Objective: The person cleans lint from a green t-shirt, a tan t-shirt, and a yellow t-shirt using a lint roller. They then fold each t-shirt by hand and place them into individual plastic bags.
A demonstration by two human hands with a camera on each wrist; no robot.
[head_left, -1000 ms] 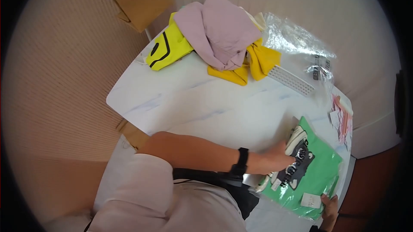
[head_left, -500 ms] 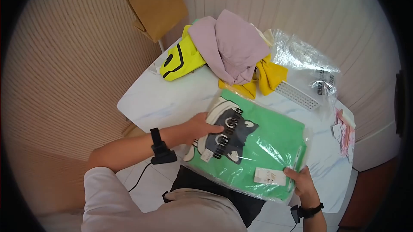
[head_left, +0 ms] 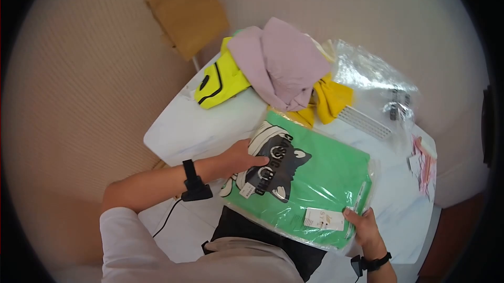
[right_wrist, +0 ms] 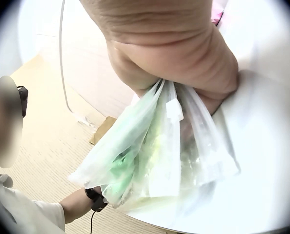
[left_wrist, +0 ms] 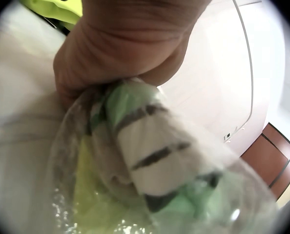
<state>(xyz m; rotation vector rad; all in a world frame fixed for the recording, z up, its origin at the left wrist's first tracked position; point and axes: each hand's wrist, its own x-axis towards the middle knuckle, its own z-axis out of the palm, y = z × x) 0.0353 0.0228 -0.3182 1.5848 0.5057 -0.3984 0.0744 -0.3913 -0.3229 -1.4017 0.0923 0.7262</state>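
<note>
A green garment in a clear plastic bag (head_left: 331,162), printed with a dark cat figure and lettering, is held flat in front of the body. My left hand (head_left: 237,158) grips its left edge, thumb on top, fingers hidden beneath. At the lower right corner my right hand (head_left: 365,226) pinches the bag beside a white tag (head_left: 324,219). In the left wrist view the left hand (left_wrist: 130,44) grips the bunched bag (left_wrist: 154,156). Gathered plastic (right_wrist: 164,156) hangs from the right hand (right_wrist: 174,58) in the right wrist view.
Behind lie a mauve garment (head_left: 286,65), a neon yellow one (head_left: 223,81) and a mustard one (head_left: 333,99). A white perforated strip (head_left: 367,122), an empty clear bag (head_left: 367,67) and pink items (head_left: 424,165) are on the table (head_left: 178,125). A brown paper piece (head_left: 191,12) stands at back left.
The bagged green garment has moved left and up from the table's right side, now turned more fully to the head view. Both hands moved left with it and keep their hold.
</note>
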